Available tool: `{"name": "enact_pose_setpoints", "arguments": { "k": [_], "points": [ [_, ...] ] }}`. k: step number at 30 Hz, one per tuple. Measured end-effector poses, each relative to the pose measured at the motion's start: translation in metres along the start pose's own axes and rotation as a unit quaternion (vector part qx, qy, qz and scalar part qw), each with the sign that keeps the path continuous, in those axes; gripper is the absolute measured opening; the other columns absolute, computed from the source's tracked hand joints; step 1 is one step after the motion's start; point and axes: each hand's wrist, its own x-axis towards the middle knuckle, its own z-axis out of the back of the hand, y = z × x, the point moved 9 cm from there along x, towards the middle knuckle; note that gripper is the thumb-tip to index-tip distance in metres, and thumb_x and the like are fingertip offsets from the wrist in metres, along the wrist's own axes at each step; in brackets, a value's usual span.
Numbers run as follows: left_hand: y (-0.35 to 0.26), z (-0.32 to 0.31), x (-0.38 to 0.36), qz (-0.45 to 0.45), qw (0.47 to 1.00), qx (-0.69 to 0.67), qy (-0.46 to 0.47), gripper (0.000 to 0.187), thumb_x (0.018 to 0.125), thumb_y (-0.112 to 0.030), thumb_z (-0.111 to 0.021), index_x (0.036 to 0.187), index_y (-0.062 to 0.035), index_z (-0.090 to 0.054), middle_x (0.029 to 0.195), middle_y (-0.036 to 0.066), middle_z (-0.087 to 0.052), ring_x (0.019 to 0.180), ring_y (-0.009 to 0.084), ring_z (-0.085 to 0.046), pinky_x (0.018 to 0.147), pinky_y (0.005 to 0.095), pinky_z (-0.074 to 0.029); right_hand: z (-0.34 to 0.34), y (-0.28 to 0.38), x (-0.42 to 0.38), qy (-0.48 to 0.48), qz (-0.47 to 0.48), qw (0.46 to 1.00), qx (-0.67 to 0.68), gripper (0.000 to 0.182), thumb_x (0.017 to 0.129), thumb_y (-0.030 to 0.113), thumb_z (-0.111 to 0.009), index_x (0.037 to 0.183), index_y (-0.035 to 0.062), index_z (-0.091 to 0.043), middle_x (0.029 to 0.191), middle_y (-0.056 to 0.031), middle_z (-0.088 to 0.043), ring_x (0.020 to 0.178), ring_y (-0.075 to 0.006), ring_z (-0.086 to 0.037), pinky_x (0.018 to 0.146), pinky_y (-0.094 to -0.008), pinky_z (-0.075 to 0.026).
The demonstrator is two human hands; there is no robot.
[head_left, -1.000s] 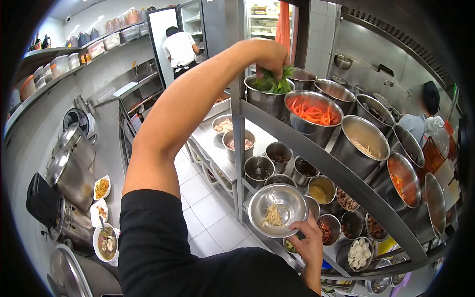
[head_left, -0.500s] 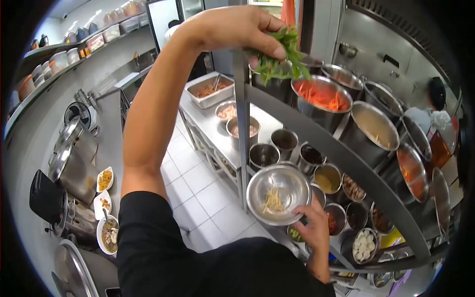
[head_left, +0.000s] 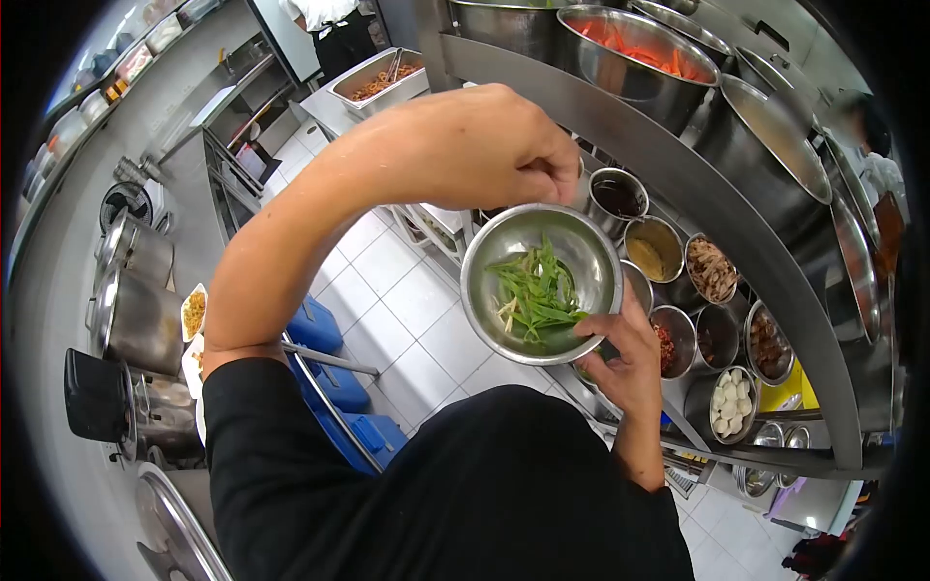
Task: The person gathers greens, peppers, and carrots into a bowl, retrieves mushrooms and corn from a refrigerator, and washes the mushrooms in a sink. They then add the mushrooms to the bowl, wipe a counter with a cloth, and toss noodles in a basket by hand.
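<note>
A steel bowl [head_left: 593,254] holds green leaves [head_left: 542,290] with pale yellow shreds beside and under them. My right hand [head_left: 630,358] grips its lower right rim, thumb over the edge. My left hand [head_left: 538,160] is just above the bowl's far rim, its fingers curled together; whether anything is between the fingertips is hidden. Close to that hand stands a small steel pot [head_left: 618,197] of dark liquid. A pot [head_left: 654,248] of yellowish liquid is right of the bowl.
Small pots with shredded meat [head_left: 712,268], red pieces [head_left: 666,341] and white balls [head_left: 732,403] stand below a metal shelf rail [head_left: 717,184]. Above it are large pots, one with orange-red strips [head_left: 644,53]. Blue containers [head_left: 334,385] are lower left. People are at the top [head_left: 334,29] and right [head_left: 872,145].
The leaves, earlier held up in my left hand, now lie in the bowl. That hand has come down to the rim. The view has shifted, and the bowl appears higher up.
</note>
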Motion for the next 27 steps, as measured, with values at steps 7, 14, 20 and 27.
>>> {"name": "enact_pose_setpoints", "arguments": {
  "k": [7, 14, 20, 27],
  "points": [
    [-0.013, 0.057, -0.003, -0.065, 0.996, -0.058, -0.028, 0.023, 0.090, -0.015, -0.069, 0.111, -0.0083, -0.064, 0.100, 0.006, -0.062, 0.090, 0.0175, -0.062, 0.080, 0.0289, -0.050, 0.000, -0.013, -0.005, 0.020, -0.040, 0.999, 0.004, 0.037, 0.060, 0.002, -0.083, 0.093, 0.0092, -0.069, 0.136, -0.0209, -0.055, 0.124, -0.0355, -0.057, 0.101, -0.0410, -0.046],
    [-0.028, 0.176, 0.096, -0.081, 0.960, 0.093, -0.250, 0.026, 0.092, -0.025, -0.066, 0.107, -0.0059, -0.072, 0.089, 0.004, -0.071, 0.076, 0.0132, -0.066, 0.072, 0.0276, -0.054, 0.007, -0.017, -0.016, 0.006, -0.035, 0.999, -0.002, 0.033, 0.067, 0.009, -0.084, 0.096, 0.0123, -0.069, 0.144, -0.0243, -0.048, 0.127, -0.0388, -0.053, 0.101, -0.0395, -0.047],
    [0.005, 0.112, 0.245, -0.042, 0.997, 0.054, 0.022, 0.046, 0.082, -0.035, -0.072, 0.121, -0.0104, -0.068, 0.095, 0.003, -0.069, 0.074, 0.0142, -0.060, 0.063, 0.0323, -0.052, 0.028, -0.025, -0.037, -0.045, -0.095, 0.994, 0.031, 0.033, 0.061, 0.000, -0.081, 0.092, 0.0061, -0.069, 0.141, -0.0250, -0.051, 0.126, -0.0361, -0.056, 0.103, -0.0358, -0.042],
    [0.026, 0.045, 0.275, 0.062, 0.967, 0.058, 0.240, 0.051, 0.081, -0.027, -0.073, 0.128, -0.0124, -0.061, 0.094, 0.002, -0.067, 0.074, 0.0128, -0.058, 0.060, 0.0305, -0.051, 0.047, -0.037, -0.052, -0.079, -0.114, 0.990, 0.037, 0.034, 0.061, 0.002, -0.080, 0.092, 0.0063, -0.069, 0.140, -0.0226, -0.053, 0.125, -0.0350, -0.056, 0.103, -0.0354, -0.042]
  ]
}}
